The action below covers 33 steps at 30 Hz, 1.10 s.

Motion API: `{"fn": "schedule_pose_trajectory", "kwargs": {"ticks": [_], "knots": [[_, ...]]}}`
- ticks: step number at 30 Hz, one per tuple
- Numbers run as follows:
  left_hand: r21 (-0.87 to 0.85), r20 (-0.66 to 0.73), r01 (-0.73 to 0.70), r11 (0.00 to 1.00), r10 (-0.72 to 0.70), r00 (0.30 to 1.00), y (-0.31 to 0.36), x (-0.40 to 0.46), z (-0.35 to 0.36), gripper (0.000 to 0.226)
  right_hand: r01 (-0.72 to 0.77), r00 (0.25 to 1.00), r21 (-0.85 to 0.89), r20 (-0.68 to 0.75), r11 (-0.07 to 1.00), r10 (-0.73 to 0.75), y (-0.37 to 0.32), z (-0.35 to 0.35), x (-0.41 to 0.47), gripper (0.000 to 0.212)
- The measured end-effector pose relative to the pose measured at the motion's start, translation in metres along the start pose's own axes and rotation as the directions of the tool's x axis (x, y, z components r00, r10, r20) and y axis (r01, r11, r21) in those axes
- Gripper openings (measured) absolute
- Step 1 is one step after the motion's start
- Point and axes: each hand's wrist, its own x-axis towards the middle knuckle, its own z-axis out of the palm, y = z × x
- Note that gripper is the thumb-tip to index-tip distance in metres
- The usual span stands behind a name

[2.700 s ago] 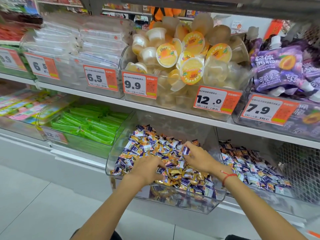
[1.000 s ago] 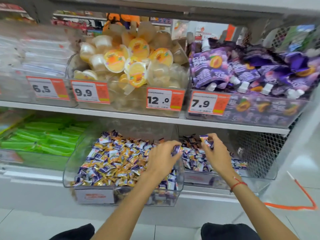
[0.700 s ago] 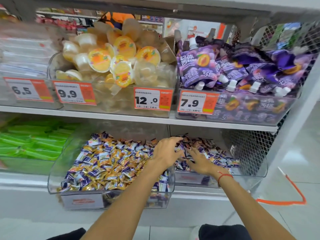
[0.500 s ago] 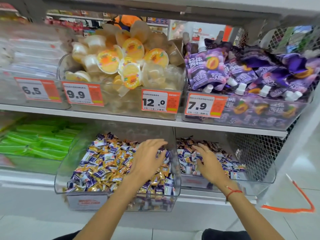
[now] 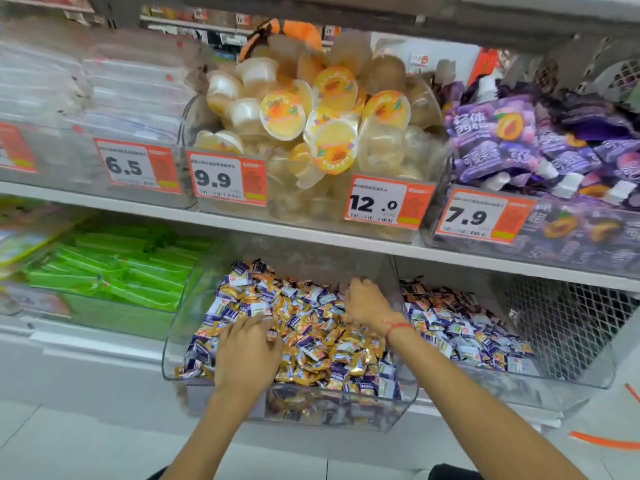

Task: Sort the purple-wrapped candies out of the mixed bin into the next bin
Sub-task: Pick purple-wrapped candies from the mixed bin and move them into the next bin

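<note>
Judging from their look, the purple-wrapped candies (image 5: 313, 341) are tiny, feather-light pieces in crinkly, glossy film, so they will likely slide against one another and slip from a loose pinch, though nothing about them seems fragile. They lie scattered through the mixed bin (image 5: 398, 412), a clear plastic bin on the lower shelf, tangled among gold-wrapped candies (image 5: 304, 370), with more of the purple kind already heaped in the next bin (image 5: 588, 382) just to its right. The left hand (image 5: 247, 351) rests palm down on the near part of the pile, its fingers (image 5: 258, 325) curled into the sweets; whether they pinch a piece or only rake through the heap I cannot tell, since the fingertips are buried. The right hand (image 5: 367, 301), with a red string (image 5: 398, 328) at the wrist, reaches toward the back right of the same bin, its fingers bent down among the wrappers, and again the picture is too blurred to show whether anything is held. The best hold is probably a thumb-and-forefinger pinch across a candy's firm middle or on a twisted wrapper end, taking one or a few at a time; a wider scoop would likely drag gold pieces along. The loose pile will shift under any push, so buried purple ones may need uncovering first.
</note>
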Motion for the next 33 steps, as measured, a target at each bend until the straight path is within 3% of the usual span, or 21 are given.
{"fn": "schedule_pose_trajectory", "kwargs": {"ticks": [3,8,12,17,22,24,27,30,33], "knots": [[-0.019,-0.012,0.03,0.999,-0.03,0.999,-0.001,0.0,0.0,0.038,-0.113,0.99,-0.011,0.082,0.994,0.113,-0.008,0.002,0.012,0.046],[-0.035,-0.033,0.05,0.998,-0.051,0.998,-0.002,0.002,0.002,0.036,-0.109,0.955,-0.075,0.269,0.991,0.125,-0.014,0.014,0.003,0.05],[-0.05,-0.061,0.055,0.997,-0.058,0.996,0.0,0.002,0.002,0.037,0.113,0.972,-0.019,0.208,0.993,-0.106,-0.018,0.04,0.023,0.051],[-0.058,-0.053,0.048,0.997,-0.052,0.997,0.0,0.0,0.002,0.047,0.436,0.881,-0.101,0.253,0.894,-0.4,-0.018,0.048,-0.02,0.048],[-0.032,-0.011,-0.012,0.999,0.012,1.0,0.001,-0.001,-0.001,0.036,0.542,0.788,0.001,0.348,0.84,-0.508,-0.002,0.034,-0.044,0.046],[-0.031,-0.006,-0.009,0.999,0.009,1.0,0.001,-0.001,-0.001,0.033,0.524,0.771,0.115,0.357,0.844,-0.527,0.0,0.028,-0.042,0.042],[-0.028,0.001,0.0,1.0,0.0,1.0,0.0,-0.001,0.0,0.03,0.418,0.86,0.304,0.173,0.856,-0.481,-0.006,0.013,-0.028,0.041],[-0.042,-0.012,-0.002,0.999,0.001,1.0,0.0,-0.002,0.0,0.03,0.319,0.938,0.209,0.068,0.924,-0.34,-0.01,0.008,0.001,0.04],[-0.061,-0.026,-0.012,0.998,0.01,1.0,-0.002,-0.003,0.001,0.029,0.223,0.947,0.057,0.225,0.973,-0.231,-0.021,0.023,0.024,0.051]]}}
